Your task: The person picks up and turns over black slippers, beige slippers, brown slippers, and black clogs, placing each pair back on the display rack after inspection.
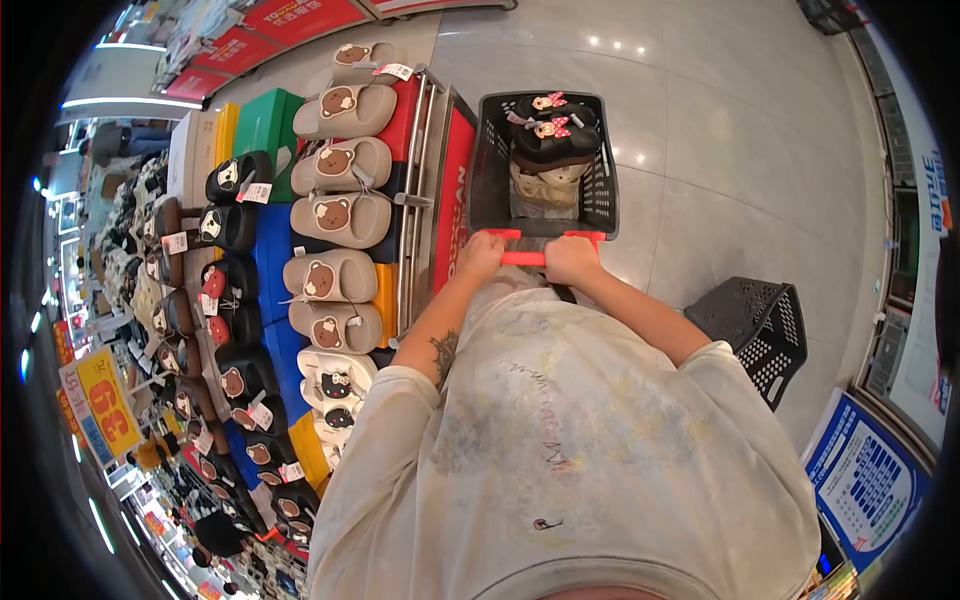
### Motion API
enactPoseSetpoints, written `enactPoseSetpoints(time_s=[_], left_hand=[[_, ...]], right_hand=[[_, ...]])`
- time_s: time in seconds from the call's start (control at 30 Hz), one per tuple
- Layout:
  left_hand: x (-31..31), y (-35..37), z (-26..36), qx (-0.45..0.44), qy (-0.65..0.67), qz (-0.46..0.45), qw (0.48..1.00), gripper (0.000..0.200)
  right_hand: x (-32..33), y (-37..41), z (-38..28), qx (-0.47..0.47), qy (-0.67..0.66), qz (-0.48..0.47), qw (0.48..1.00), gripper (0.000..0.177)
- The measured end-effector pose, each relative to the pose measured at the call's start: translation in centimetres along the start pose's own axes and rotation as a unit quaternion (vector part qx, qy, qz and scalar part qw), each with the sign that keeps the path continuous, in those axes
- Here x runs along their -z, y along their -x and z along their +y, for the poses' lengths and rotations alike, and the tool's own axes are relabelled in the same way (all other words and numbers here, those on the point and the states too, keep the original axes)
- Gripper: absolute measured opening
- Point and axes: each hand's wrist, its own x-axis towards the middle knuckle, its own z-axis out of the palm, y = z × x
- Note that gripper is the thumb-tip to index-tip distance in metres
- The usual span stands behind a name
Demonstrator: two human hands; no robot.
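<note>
Two hands on the handle, basket partly loaded

Both hands close around the red plastic handle bar [527, 258] of a black plastic mesh trolley basket [600, 200]. The basket stands on the glossy grey tiled floor [720, 120] directly ahead of the person, just beside the shoe display. The left hand [481, 255] grips the bar's left end and the right hand [572, 260] its right end. The fingers of each are curled fully round the bar, with nothing else held. Inside the basket, black slippers with pink spotted bows [553, 130] lie on top of a pale beige pair [545, 185], so the loading appears begun, with room left above the pile. To the left, the tiered rack of brown bear-face slippers [335, 215] looks fully stocked. A second black mesh basket [755, 325] sits on the floor to the right, well apart from both hands.
</note>
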Motion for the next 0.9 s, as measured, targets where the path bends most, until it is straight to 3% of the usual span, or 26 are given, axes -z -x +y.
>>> enactPoseSetpoints(time_s=[0.33,0.4,0.53,0.63,0.7,0.9], left_hand=[[1.3,-4.2,0.0,-0.047,0.006,-0.021,0.999,0.035],[1.4,-5.1,0.3,-0.048,-0.002,0.016,0.999,0.036],[2.7,-6.8,2.2,-0.072,0.015,0.026,0.997,0.036],[1.9,-9.7,1.5,-0.053,0.067,-0.015,0.996,0.037],[-1.3,-13.8,-2.3,-0.155,-0.016,-0.057,0.986,0.036],[0.3,-16.2,-0.5,-0.207,-0.030,-0.049,0.977,0.035]], right_hand=[[2.4,-2.6,1.1,-0.018,-0.012,0.018,1.000,0.020],[4.3,-3.0,1.1,-0.015,-0.001,-0.021,1.000,0.022],[5.7,-4.8,1.9,-0.037,0.004,-0.014,0.999,0.024],[6.4,-6.4,2.8,-0.064,0.010,-0.019,0.998,0.025],[6.9,-7.7,3.5,-0.074,0.021,-0.012,0.997,0.021],[8.6,-10.9,5.7,-0.080,0.048,-0.004,0.996,0.023]])
